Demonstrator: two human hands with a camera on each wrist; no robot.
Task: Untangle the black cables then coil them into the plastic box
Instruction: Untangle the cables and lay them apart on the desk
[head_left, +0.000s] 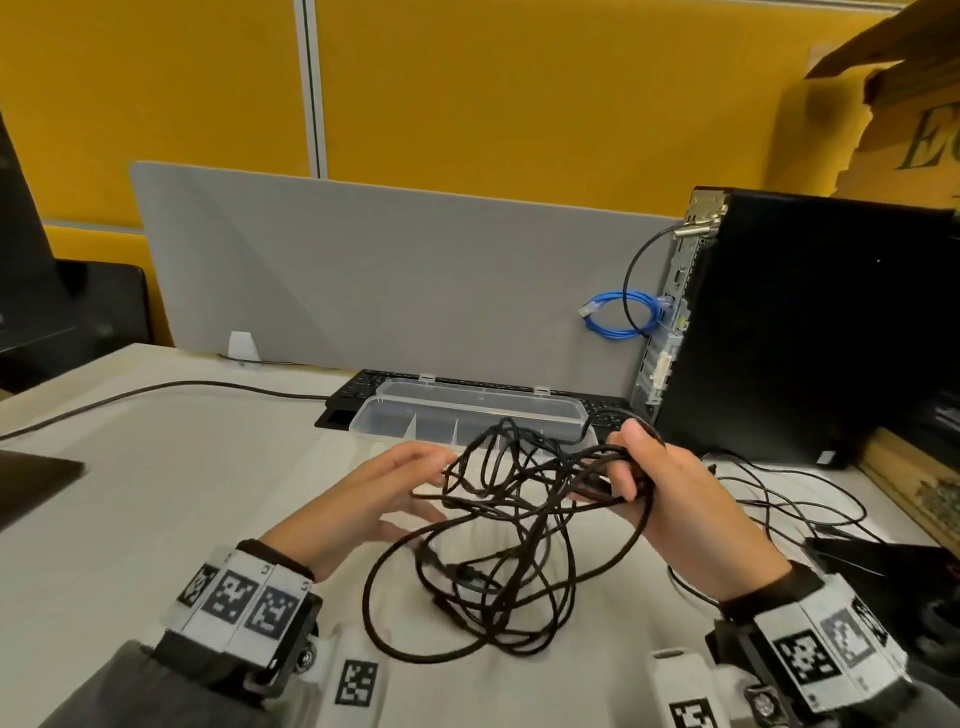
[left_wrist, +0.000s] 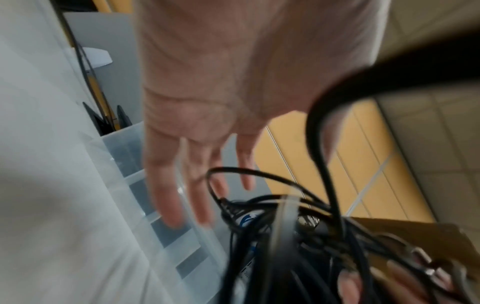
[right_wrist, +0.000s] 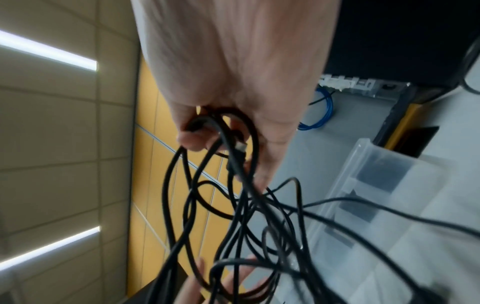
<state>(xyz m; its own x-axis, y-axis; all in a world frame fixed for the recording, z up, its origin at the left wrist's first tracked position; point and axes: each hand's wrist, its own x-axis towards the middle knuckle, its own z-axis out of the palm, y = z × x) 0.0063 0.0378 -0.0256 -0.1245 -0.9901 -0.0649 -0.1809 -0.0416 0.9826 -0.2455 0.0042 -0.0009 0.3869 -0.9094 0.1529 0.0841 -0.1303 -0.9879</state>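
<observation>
— What's biggest on the desk (head_left: 156, 467)?

— The desk is a pale, matte slab. At its back stands a grey felt-like divider (head_left: 395, 270), flat with rounded corners. To the right is a black boxy PC tower (head_left: 810, 327), its metal rear panel facing the divider, with a thin blue cable (head_left: 621, 314) looped beside it.

— And the box?

— The box (head_left: 467, 421) is long, shallow, clear plastic with rounded corners and thin partitions inside; its lid is swung open behind it. It lies partly over a flat black keyboard (head_left: 363, 387), just beyond the hands.

— Where are the cables?

— The cables (head_left: 498, 525) are a loose knot of thin, round, matte black cord, lifted near the box, with loops drooping to the desk.

— The hands?

— The right hand (head_left: 675, 493) clasps a bunch of strands, fingers curled round them. The left hand (head_left: 384, 499) is released, fingers straight, fingertips at the tangle's left edge, gripping nothing.
</observation>
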